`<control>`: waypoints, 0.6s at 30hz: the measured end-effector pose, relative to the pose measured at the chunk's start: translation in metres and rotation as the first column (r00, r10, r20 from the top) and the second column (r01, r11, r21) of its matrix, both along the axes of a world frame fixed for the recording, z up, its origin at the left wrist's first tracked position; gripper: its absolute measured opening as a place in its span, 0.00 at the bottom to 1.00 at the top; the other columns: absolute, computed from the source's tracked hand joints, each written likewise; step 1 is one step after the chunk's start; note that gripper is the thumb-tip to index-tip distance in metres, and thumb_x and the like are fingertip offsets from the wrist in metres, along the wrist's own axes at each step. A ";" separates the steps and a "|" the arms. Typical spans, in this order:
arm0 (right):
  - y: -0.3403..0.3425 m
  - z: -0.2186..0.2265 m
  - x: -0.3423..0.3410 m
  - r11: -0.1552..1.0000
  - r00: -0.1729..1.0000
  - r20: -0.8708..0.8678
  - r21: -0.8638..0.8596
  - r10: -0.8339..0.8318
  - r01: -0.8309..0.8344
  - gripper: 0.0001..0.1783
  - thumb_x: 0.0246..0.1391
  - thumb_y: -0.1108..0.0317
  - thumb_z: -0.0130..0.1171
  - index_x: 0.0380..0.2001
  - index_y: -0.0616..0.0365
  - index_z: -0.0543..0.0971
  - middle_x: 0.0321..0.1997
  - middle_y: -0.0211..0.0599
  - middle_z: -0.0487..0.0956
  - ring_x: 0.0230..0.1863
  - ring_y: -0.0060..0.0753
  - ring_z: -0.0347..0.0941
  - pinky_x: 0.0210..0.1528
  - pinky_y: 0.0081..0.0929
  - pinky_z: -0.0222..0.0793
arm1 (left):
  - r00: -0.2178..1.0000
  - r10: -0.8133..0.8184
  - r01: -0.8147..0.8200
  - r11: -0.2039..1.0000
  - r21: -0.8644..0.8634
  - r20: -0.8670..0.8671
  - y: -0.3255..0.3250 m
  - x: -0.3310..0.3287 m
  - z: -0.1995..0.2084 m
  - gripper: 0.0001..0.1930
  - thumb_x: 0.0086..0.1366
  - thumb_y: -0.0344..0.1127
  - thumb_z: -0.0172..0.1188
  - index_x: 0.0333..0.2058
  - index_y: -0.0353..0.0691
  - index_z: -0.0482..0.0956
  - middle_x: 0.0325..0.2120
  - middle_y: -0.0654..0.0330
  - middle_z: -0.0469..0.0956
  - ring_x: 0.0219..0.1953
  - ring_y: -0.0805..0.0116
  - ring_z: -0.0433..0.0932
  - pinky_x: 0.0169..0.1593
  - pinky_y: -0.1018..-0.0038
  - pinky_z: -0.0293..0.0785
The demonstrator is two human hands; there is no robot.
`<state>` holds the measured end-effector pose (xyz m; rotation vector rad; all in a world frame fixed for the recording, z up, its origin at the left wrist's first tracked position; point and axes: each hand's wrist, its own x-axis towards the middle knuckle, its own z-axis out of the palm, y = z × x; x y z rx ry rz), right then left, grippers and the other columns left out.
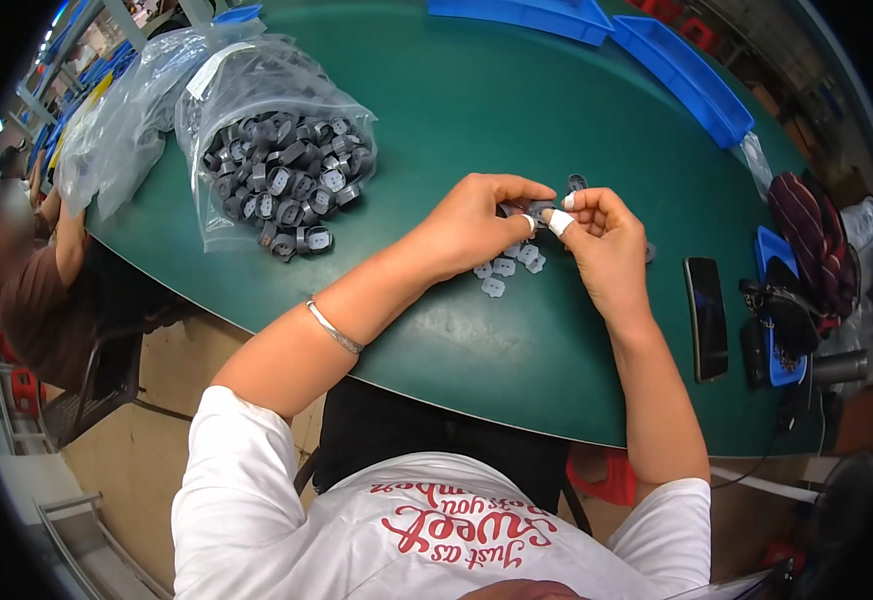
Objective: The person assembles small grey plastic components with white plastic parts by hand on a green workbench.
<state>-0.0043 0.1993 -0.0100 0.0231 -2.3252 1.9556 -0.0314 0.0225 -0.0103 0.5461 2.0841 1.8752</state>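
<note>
Grey part (540, 210) prob pinched by both hands, bag (277, 150) nearby

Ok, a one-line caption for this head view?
Left hand and right hand pinch a small grey part over a green table, loose parts beneath, a bag of parts at left.

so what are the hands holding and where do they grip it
Both the left hand and right hand pinch one small grey plastic part between their fingertips, each at its own side. Which exact edge cannot be told.
</note>
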 end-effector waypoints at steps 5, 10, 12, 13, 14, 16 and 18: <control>0.001 0.005 -0.001 0.997 0.995 0.086 -0.073 0.042 -0.036 0.07 0.53 0.77 0.60 0.36 0.67 0.77 0.34 0.33 0.79 0.33 0.17 0.73 0.37 0.16 0.72 | 0.984 -0.040 0.018 0.992 0.126 0.174 0.002 -0.001 0.000 0.19 0.59 0.25 0.57 0.50 0.28 0.74 0.36 0.59 0.78 0.35 0.77 0.75 0.40 0.80 0.74; 0.000 0.004 0.000 0.989 0.994 0.040 -0.111 0.101 -0.096 0.08 0.55 0.75 0.58 0.38 0.67 0.79 0.35 0.32 0.80 0.33 0.17 0.74 0.38 0.16 0.72 | 0.927 -0.007 -0.105 0.955 0.277 0.375 0.003 -0.002 0.002 0.12 0.62 0.28 0.58 0.44 0.30 0.76 0.36 0.59 0.78 0.34 0.77 0.76 0.41 0.82 0.75; 0.000 0.005 0.002 0.992 0.995 0.012 -0.079 0.101 -0.099 0.08 0.55 0.75 0.58 0.38 0.67 0.79 0.35 0.32 0.80 0.33 0.17 0.74 0.38 0.16 0.72 | 0.930 -0.014 -0.093 0.958 0.273 0.367 0.004 -0.003 0.002 0.11 0.62 0.28 0.58 0.43 0.31 0.76 0.35 0.59 0.78 0.33 0.77 0.76 0.39 0.82 0.75; 0.000 0.004 0.002 0.993 0.995 0.018 -0.060 0.100 -0.099 0.08 0.55 0.76 0.57 0.38 0.66 0.79 0.35 0.31 0.80 0.34 0.17 0.74 0.39 0.17 0.72 | 0.933 -0.018 -0.085 0.960 0.267 0.360 0.004 -0.003 0.001 0.10 0.62 0.28 0.58 0.42 0.31 0.76 0.35 0.59 0.78 0.32 0.78 0.75 0.38 0.83 0.74; 0.000 0.003 0.002 0.994 0.995 0.024 -0.039 0.100 -0.099 0.08 0.55 0.76 0.57 0.38 0.66 0.79 0.35 0.31 0.80 0.34 0.18 0.74 0.39 0.17 0.72 | 0.933 -0.018 -0.085 0.960 0.267 0.361 0.004 -0.004 0.000 0.10 0.62 0.28 0.58 0.42 0.31 0.76 0.35 0.59 0.78 0.32 0.78 0.75 0.38 0.83 0.74; -0.002 0.001 0.003 0.994 0.996 0.000 -0.053 0.095 -0.094 0.08 0.55 0.77 0.57 0.38 0.66 0.78 0.35 0.32 0.79 0.34 0.18 0.75 0.39 0.17 0.73 | 0.946 0.015 -0.104 0.961 0.258 0.325 0.005 -0.004 -0.003 0.10 0.62 0.27 0.58 0.42 0.31 0.76 0.34 0.59 0.78 0.30 0.78 0.74 0.35 0.83 0.73; -0.004 -0.001 0.003 0.993 0.996 -0.022 -0.068 0.091 -0.092 0.08 0.55 0.77 0.57 0.39 0.67 0.78 0.35 0.33 0.79 0.35 0.19 0.75 0.39 0.18 0.73 | 0.948 0.036 -0.117 0.963 0.242 0.316 0.005 -0.003 -0.003 0.10 0.62 0.27 0.58 0.41 0.31 0.76 0.34 0.59 0.78 0.29 0.79 0.74 0.34 0.83 0.72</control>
